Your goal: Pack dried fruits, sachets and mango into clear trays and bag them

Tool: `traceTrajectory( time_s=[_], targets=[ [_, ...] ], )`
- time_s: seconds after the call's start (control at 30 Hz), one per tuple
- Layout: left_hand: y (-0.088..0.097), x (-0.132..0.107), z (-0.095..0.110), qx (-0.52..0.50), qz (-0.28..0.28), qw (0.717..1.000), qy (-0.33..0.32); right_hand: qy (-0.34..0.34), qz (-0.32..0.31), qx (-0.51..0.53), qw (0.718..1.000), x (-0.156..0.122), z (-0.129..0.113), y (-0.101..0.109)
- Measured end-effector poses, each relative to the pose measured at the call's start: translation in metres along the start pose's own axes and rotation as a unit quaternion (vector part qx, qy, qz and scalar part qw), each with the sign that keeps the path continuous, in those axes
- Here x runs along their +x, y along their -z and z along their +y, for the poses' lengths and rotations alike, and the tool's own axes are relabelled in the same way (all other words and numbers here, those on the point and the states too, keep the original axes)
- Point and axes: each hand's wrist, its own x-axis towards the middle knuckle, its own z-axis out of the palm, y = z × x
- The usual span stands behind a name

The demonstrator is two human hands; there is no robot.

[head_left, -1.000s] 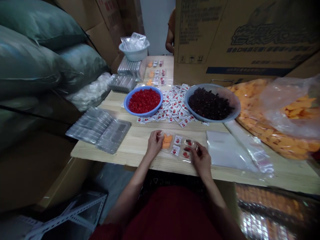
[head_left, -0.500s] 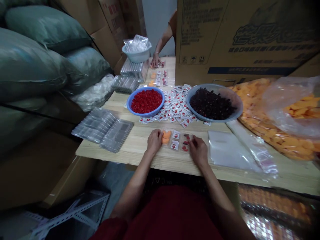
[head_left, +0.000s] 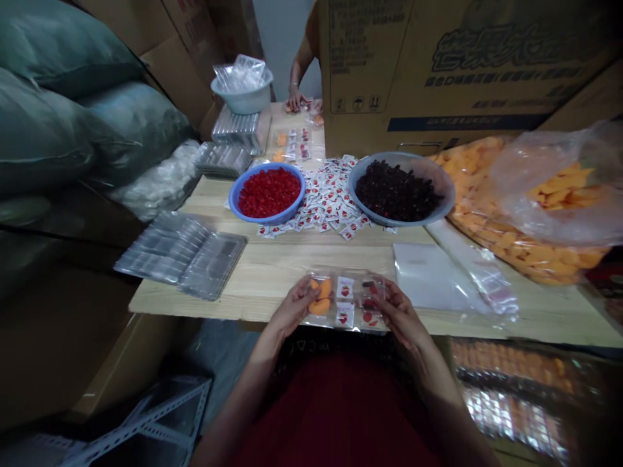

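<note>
A clear plastic compartment tray (head_left: 333,317) is held up between my two hands, over the table's front edge. Orange dried fruit slices (head_left: 320,306) fill its left part, white printed sachets (head_left: 345,314) the middle, and red and dark pieces the right. My left hand (head_left: 294,305) pinches the tray's left end, thumb on top. My right hand (head_left: 400,312) grips the right end the same way, partly covering the red pieces. The fingers beneath the tray are mostly hidden.
Beyond my hands stand a blue bowl of red pieces (head_left: 298,203), a bowl of dark dried fruit (head_left: 450,206) and piled sachets (head_left: 328,194). Stacked trays (head_left: 214,266) lie left, clear bags (head_left: 428,275) right, beside bagged orange slices (head_left: 530,256). A co-worker's hand (head_left: 294,98) works behind.
Both hands have lifted the filled tray off the tabletop and drawn it towards me. The view has shifted, and the co-worker's hand now lies flatter near the far trays.
</note>
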Motion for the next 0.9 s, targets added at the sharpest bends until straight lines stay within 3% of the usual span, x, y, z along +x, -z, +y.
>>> traceTrajectory(
  time_s=[0.07,0.13,0.2,0.3,0.4,0.47,0.53,0.6,0.67,0.73,0.9],
  targets=[
    [-0.005,-0.005,0.002,-0.062,-0.061,0.994,0.068,-0.012,-0.016,-0.002,1.0,-0.002,-0.006,0.003],
    [-0.008,-0.007,0.001,-0.084,-0.072,0.989,0.095,-0.025,-0.024,-0.014,0.999,-0.001,-0.008,0.006],
    [-0.01,-0.006,-0.002,-0.088,-0.053,0.991,0.089,-0.014,-0.009,-0.04,0.999,0.002,-0.007,0.008],
    [-0.009,-0.003,-0.01,-0.089,-0.01,0.993,0.071,0.056,0.039,-0.111,0.991,0.002,-0.002,0.014],
    [-0.003,-0.002,-0.014,-0.105,0.04,0.991,0.072,0.135,0.08,-0.224,0.962,-0.001,-0.006,0.025],
    [0.002,-0.002,-0.013,-0.117,0.07,0.988,0.078,0.177,0.128,-0.348,0.912,-0.001,-0.015,0.035],
    [0.007,-0.003,-0.009,-0.125,0.091,0.985,0.08,0.186,0.186,-0.507,0.82,0.005,-0.028,0.042],
    [0.011,-0.004,-0.005,-0.129,0.101,0.984,0.074,0.134,0.213,-0.653,0.714,0.016,-0.04,0.043],
    [0.012,-0.005,-0.001,-0.135,0.111,0.983,0.063,0.065,0.203,-0.73,0.649,0.03,-0.048,0.038],
    [0.011,-0.005,0.002,-0.145,0.119,0.981,0.056,0.03,0.178,-0.747,0.64,0.042,-0.054,0.032],
    [0.009,-0.005,0.0,-0.17,0.134,0.975,0.051,0.015,0.152,-0.711,0.687,0.059,-0.062,0.037]
  ],
)
